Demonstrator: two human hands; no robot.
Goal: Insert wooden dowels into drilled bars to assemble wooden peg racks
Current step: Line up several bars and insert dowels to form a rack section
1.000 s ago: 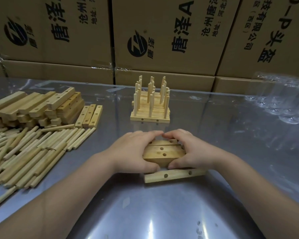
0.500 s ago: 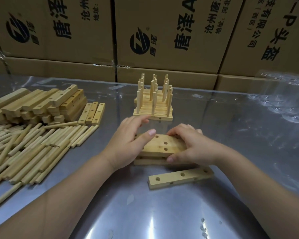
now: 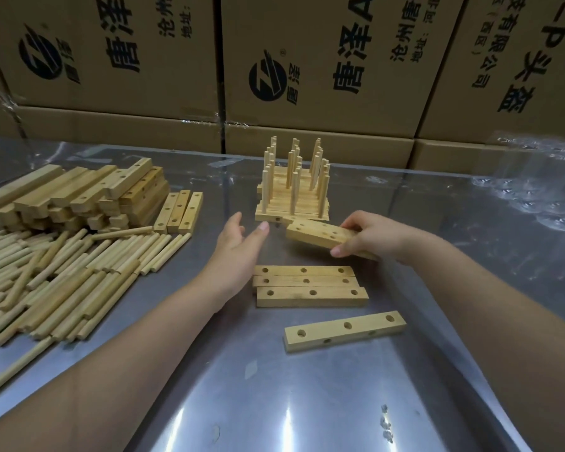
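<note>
Views: one, the camera on your head.
Position: you look from above the near edge of the metal table (image 3: 274,402).
Direction: forward and down, across the table toward the cardboard boxes (image 3: 323,60) behind it.
Nearness: close. Your forearms enter from the bottom corners. Your left hand (image 3: 238,246) and your right hand (image 3: 375,236), which grips the drilled bars (image 3: 317,236), sit mid-frame.
Lens: wide-angle.

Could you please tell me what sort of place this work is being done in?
Probably a small factory or workshop assembly bench: printed cardboard cartons are stacked along the back, a shiny metal table carries bulk piles of dowels and drilled bars, and finished peg racks stand together.
</note>
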